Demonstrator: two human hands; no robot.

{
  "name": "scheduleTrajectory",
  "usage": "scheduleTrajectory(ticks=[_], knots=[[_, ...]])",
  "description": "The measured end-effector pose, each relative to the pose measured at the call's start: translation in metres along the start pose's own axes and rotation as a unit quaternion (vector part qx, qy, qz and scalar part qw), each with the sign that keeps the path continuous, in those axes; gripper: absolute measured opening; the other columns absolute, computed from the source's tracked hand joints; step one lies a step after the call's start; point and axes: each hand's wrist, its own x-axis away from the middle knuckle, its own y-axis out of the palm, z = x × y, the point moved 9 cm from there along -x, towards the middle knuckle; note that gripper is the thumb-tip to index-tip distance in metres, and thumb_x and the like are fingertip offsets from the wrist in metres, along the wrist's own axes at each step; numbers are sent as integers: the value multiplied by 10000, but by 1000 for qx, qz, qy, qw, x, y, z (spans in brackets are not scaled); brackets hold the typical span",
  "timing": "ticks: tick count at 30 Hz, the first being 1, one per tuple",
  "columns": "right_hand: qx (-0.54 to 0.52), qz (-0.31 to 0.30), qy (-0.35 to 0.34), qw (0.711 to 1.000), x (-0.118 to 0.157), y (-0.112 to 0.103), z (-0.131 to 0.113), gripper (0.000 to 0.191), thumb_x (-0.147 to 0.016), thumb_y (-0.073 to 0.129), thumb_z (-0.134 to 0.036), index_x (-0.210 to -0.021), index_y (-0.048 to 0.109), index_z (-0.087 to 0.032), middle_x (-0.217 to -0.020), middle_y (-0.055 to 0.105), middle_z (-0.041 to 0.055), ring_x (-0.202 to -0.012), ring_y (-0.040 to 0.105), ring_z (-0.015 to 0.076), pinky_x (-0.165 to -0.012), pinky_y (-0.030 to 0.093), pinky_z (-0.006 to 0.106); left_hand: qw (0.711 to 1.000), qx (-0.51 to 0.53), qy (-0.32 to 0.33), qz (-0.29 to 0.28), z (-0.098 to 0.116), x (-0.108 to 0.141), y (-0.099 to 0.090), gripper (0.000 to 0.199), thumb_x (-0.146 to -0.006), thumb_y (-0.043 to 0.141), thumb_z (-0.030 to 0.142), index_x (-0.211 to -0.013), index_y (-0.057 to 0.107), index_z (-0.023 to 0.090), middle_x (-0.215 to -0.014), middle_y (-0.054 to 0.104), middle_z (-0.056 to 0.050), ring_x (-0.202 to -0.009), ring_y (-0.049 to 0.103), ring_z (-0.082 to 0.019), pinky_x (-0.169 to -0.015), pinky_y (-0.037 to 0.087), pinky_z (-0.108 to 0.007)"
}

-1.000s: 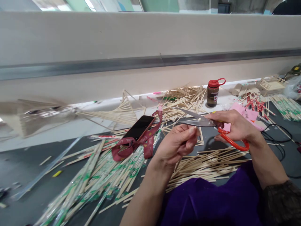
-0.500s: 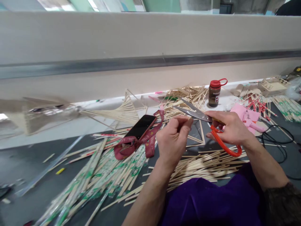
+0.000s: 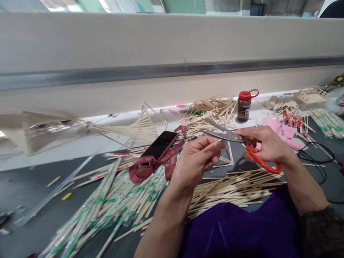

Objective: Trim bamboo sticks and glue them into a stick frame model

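My right hand (image 3: 268, 141) grips a pair of scissors (image 3: 227, 135) with orange-red handles, their blades slightly apart and pointing left. Just below the blades, my left hand (image 3: 201, 154) is closed in a pinch. A tiny pale tip shows at its fingertips, too small to name. Under both hands lies a loose pile of bare wooden chopsticks (image 3: 231, 190). Left of my left hand, a dark phone (image 3: 159, 145) with a red lanyard (image 3: 172, 163) rests on green-and-clear wrapped chopsticks (image 3: 126, 193).
A fan-shaped stick structure (image 3: 139, 127) stands by the low wall (image 3: 161, 43). Further right are a heap of sticks (image 3: 212, 111), a red-capped bottle (image 3: 244, 106), a pink glue gun (image 3: 292, 143), a black cable (image 3: 318, 154) and a small wooden box-like frame (image 3: 311, 98).
The scissors and my right hand have shifted slightly right and down, and the blades have drawn closer together. My left hand has turned a little, its fingertips still near the blades.
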Motion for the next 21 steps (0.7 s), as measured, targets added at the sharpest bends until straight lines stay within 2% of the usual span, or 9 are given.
scheduleTrajectory(ticks=[4,9,12,14,15,16,17,19,21], knots=[[-1,-17,-26,1000,1,0,0,487,-784,691,-280,-1238,669,-104,-736,671,6,-575,501,87,-562,413,225,993,54,-65,-83,-11,-1,14,475,-580,891,509,-612,605,132,-418,469,64,-310,222,17,-318,119,-122],[-1,-42,-27,999,3,-2,1,488,-788,684,-299,-1254,668,-153,-842,712,34,-657,571,111,-634,453,247,972,113,-109,-175,-19,1,29,458,-590,889,496,-621,593,147,-393,418,85,-297,167,17,-306,104,-122],[-6,-43,-23,999,4,-3,-1,488,-782,687,-297,-1246,676,-147,-849,717,42,-657,576,115,-622,449,248,970,103,-111,-191,-21,2,33,452,-614,857,525,-643,589,162,-387,399,94,-292,140,9,-310,103,-142],[4,-24,1,1000,2,-3,0,477,-771,695,-298,-1223,690,-144,-794,701,25,-617,551,109,-593,431,246,990,39,-55,-127,-15,-2,22,416,-682,795,534,-664,600,167,-416,437,77,-304,185,-9,-321,142,-161],[13,-8,20,1000,1,-3,2,473,-762,706,-301,-1210,699,-147,-756,686,12,-601,538,107,-585,422,246,998,-20,-1,-67,-8,-4,12,368,-729,760,504,-686,615,168,-449,482,60,-323,247,-24,-337,192,-169],[23,9,42,999,0,-3,3,474,-752,720,-307,-1199,705,-154,-722,668,-3,-589,527,105,-580,414,246,993,-94,69,7,3,-4,0,300,-772,726,451,-718,636,169,-498,538,40,-358,334,-42,-369,262,-177],[30,25,66,997,-1,-1,3,480,-741,735,-314,-1195,707,-161,-696,650,-16,-579,518,103,-578,408,246,970,-176,146,83,17,0,-10,225,-801,698,389,-753,655,173,-559,594,21,-419,432,-64,-425,341,-187],[33,45,103,993,-2,4,2,493,-729,754,-329,-1194,706,-172,-665,620,-34,-560,501,98,-566,394,243,881,-321,284,203,42,17,-18,116,-824,666,298,-795,675,185,-677,676,-6,-573,577,-104,-569,451,-211],[33,52,118,991,-2,10,-3,497,-732,755,-340,-1197,702,-172,-667,613,-36,-559,499,99,-558,387,241,799,-403,368,252,55,30,-15,112,-853,641,282,-794,674,193,-732,710,-15,-649,628,-123,-649,481,-222]])
